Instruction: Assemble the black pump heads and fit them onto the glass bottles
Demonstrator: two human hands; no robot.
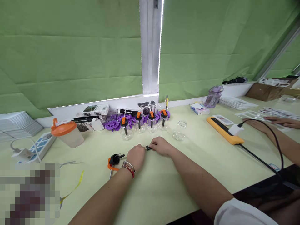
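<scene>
My right hand is closed, thumb and fingers pinching a small black part whose kind I cannot make out. Close beside it, my left hand is curled shut, its fingertips mostly hidden by its own back; what they hold does not show. A black and orange lid-like piece with a metal rod lies just left of my left wrist. Beyond the hands several small glass jars stand in a row, with black and orange parts and rods in them. One bare glass jar sits to their right.
Purple plastic discs and printed boxes line the wall. At left are an orange-lidded jug and a power strip. An orange power strip with a black cable lies right, near another person's hands.
</scene>
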